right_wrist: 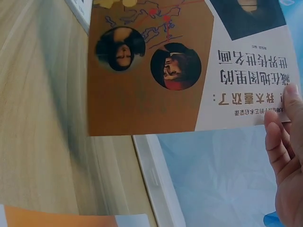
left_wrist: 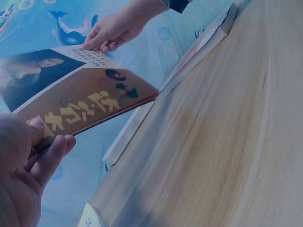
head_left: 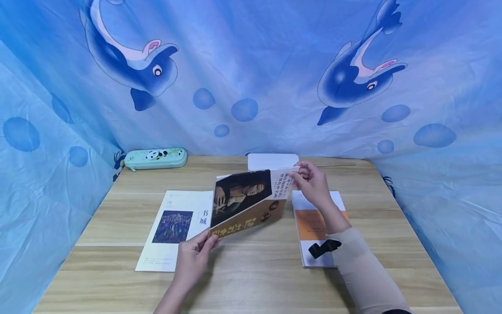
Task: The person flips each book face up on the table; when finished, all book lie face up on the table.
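Observation:
A thin book [head_left: 251, 198] with a portrait painting, a brown band and gold characters on its cover is held tilted above the table. My left hand [head_left: 195, 255] pinches its lower left corner between thumb and fingers. At the opposite upper right corner, my right hand [head_left: 311, 183] grips the white edge. In the right wrist view the cover's text [right_wrist: 251, 80] appears upside down, with the right thumb [right_wrist: 293, 101] at the edge. The left wrist view shows the left hand [left_wrist: 35, 161] holding the corner beside the gold lettering.
On the left lies a white book [head_left: 168, 248] with a dark picture, partly behind the held book. A white and orange book [head_left: 310, 224] lies under the right forearm. A mint panda pencil case [head_left: 157, 159] and a white flat object [head_left: 272, 161] sit along the back edge by the curtain.

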A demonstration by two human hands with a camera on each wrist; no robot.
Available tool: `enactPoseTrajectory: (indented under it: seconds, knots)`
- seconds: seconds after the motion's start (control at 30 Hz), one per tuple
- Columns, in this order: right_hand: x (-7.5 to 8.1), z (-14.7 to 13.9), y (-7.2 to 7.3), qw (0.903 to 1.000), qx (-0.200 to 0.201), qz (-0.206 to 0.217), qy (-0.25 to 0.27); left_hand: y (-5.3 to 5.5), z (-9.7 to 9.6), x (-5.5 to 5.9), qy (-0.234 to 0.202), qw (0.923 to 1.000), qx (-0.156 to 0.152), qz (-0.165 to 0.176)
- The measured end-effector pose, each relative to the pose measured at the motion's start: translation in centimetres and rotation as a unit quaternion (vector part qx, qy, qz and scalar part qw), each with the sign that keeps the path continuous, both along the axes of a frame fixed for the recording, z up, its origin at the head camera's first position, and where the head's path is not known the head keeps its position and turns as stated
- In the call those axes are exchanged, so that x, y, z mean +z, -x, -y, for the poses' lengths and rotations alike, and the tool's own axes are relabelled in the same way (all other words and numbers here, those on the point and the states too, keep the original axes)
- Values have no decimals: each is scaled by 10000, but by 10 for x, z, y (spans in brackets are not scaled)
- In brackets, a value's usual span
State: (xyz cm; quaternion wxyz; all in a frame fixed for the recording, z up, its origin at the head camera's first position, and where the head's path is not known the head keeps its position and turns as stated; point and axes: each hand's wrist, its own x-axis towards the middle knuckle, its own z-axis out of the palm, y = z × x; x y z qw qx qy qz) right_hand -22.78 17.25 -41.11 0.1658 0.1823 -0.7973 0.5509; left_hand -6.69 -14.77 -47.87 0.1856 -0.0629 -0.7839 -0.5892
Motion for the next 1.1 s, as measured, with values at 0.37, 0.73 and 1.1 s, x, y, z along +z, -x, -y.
enactPoseTrajectory:
  seconds: [0.37,0.73,1.1]
  knots:
    - [-5,0,7,9992,-151,-175,-333,-4,-1,3,-66,9987,-149,484]
    - [-11,5,16,9935,-429,-202,-1031,-9,-5,1,48,9939,-212,1081]
    - [-21,22,27,9907,-241,903,-990,-14,-9,-7,76,9826,-448,1803]
